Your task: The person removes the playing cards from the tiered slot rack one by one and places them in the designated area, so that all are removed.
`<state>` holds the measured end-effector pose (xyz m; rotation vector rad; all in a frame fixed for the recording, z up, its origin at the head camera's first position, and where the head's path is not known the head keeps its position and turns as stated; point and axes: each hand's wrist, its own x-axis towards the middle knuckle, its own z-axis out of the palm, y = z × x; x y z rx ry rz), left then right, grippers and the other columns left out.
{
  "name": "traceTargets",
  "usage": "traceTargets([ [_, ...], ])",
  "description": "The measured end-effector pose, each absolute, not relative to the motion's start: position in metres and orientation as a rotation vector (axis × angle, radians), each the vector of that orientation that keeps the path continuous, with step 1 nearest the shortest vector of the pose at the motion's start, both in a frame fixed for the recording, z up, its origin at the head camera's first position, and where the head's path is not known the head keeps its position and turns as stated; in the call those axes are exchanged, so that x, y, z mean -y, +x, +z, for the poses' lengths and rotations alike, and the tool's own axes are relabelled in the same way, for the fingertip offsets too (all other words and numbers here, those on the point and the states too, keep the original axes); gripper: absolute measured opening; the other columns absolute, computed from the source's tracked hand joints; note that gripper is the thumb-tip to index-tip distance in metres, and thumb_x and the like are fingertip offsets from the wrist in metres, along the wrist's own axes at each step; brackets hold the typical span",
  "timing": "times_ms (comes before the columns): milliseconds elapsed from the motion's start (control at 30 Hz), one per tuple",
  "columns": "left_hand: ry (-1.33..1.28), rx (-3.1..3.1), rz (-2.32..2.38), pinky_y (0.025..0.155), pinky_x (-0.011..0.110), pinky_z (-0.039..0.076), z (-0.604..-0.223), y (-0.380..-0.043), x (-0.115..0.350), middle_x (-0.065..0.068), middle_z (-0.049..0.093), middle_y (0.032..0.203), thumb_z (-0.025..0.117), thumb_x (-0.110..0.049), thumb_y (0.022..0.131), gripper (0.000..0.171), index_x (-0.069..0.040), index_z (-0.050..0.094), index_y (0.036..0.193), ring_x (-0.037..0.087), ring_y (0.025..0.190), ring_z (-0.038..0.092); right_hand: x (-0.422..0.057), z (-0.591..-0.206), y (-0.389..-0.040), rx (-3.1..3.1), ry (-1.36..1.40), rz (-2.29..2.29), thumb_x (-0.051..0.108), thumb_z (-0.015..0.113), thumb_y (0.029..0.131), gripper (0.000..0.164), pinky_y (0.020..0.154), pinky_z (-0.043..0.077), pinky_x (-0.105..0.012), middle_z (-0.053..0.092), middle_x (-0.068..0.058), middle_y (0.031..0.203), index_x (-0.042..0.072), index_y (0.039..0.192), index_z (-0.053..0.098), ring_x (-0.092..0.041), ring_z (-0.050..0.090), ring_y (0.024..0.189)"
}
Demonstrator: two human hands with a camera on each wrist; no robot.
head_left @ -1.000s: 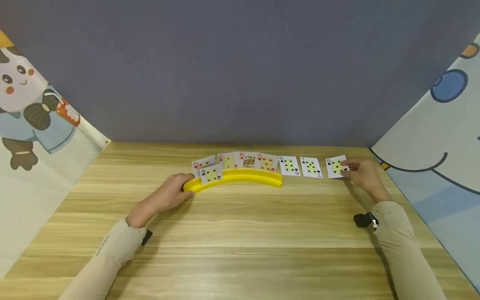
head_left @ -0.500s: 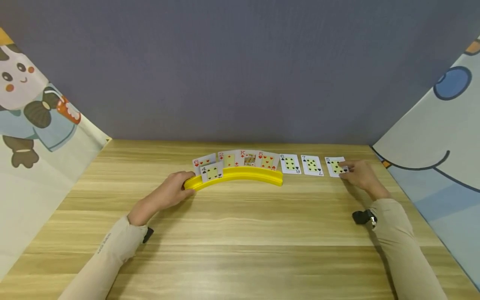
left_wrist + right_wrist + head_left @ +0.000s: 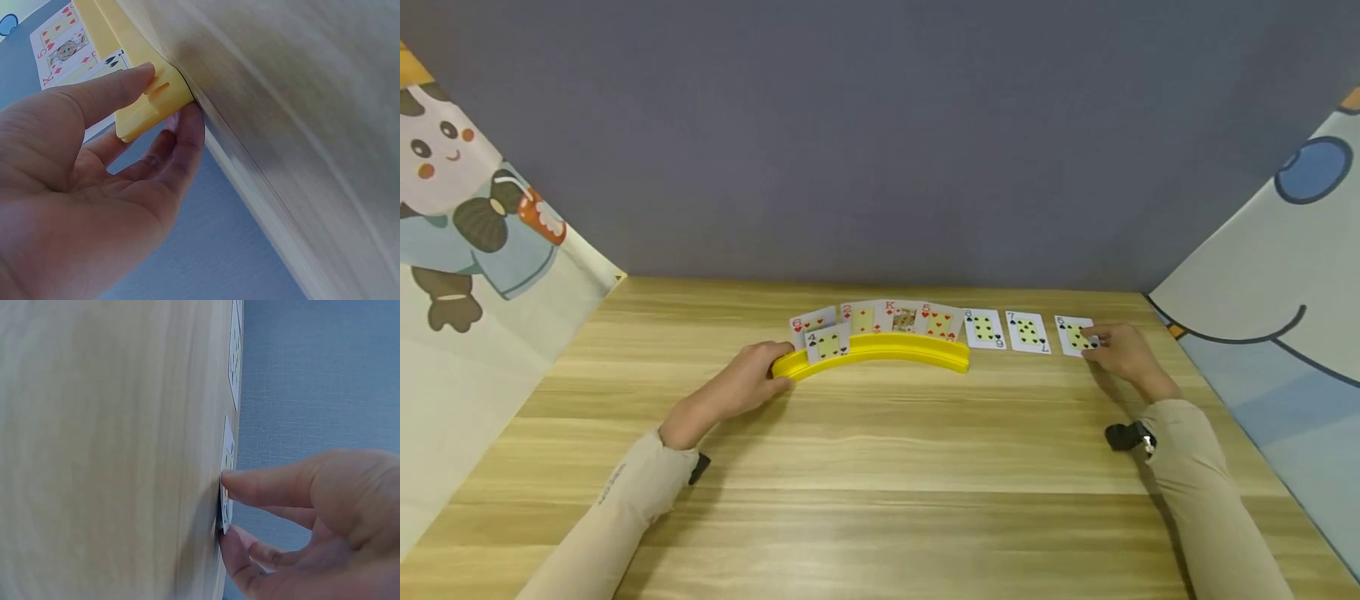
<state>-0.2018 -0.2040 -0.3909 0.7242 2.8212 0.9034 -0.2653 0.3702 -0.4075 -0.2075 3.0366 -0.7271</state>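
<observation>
My left hand [image 3: 748,379] grips the left end of a curved yellow card holder [image 3: 910,345], thumb on the front and fingers behind, as the left wrist view shows. Standing in its slots are a six of hearts [image 3: 812,320], a two of diamonds [image 3: 861,319], a king of diamonds [image 3: 902,320], a five of hearts [image 3: 938,322] and, in front, a four of spades [image 3: 827,343]. At the far right, my right hand [image 3: 1123,354] pinches the right side of a five of spades [image 3: 1072,335]. A shadow shows beneath that card's edge [image 3: 225,506] in the right wrist view.
A six of spades [image 3: 984,328] and a seven of spades [image 3: 1027,332] lie face up between the holder and the right hand. The wooden table [image 3: 880,467] meets a grey fabric panel [image 3: 880,150] behind. Printed cartoon panels flank both sides.
The five of spades has turned slightly clockwise under my right hand, now more in line with the other spades. My left hand keeps its grip on the holder. The head view has shifted slightly.
</observation>
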Motion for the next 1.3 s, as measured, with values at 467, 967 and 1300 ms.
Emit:
traceTargets([
  [467, 0.745, -2.822, 0.892, 0.066, 0.033, 0.044, -0.390, -0.205, 0.201, 0.015, 0.066, 0.103, 0.072, -0.003, 0.089, 0.027, 0.003, 0.063, 0.115, 0.019, 0.078, 0.052, -0.371, -0.406, -0.259, -3.052, -0.196, -0.740, 0.006, 0.067, 0.091, 0.042, 0.088, 0.046, -0.064, 0.053, -0.043, 0.122, -0.016, 0.125, 0.057, -0.058, 0.055, 0.109],
  [967, 0.750, -2.836, 0.895, 0.066, 0.033, 0.044, -0.391, -0.204, 0.201, 0.015, 0.067, 0.103, 0.073, -0.002, 0.089, 0.026, 0.003, 0.064, 0.112, 0.019, 0.077, 0.052, -0.337, -0.378, -0.251, -3.237, -0.338, -0.856, 0.002, 0.062, 0.092, 0.036, 0.075, 0.049, -0.063, 0.058, -0.040, 0.118, -0.013, 0.124, 0.060, -0.057, 0.059, 0.101],
  [1300, 0.732, -2.834, 0.898, 0.066, 0.032, 0.045, -0.391, -0.202, 0.202, 0.016, 0.067, 0.105, 0.073, -0.002, 0.088, 0.028, 0.003, 0.064, 0.114, 0.019, 0.078, 0.053, -0.276, -0.353, -0.237, -3.300, -0.579, -1.007, -0.007, 0.065, 0.088, 0.030, 0.075, 0.052, -0.061, 0.056, -0.037, 0.119, -0.012, 0.117, 0.065, -0.054, 0.062, 0.093],
])
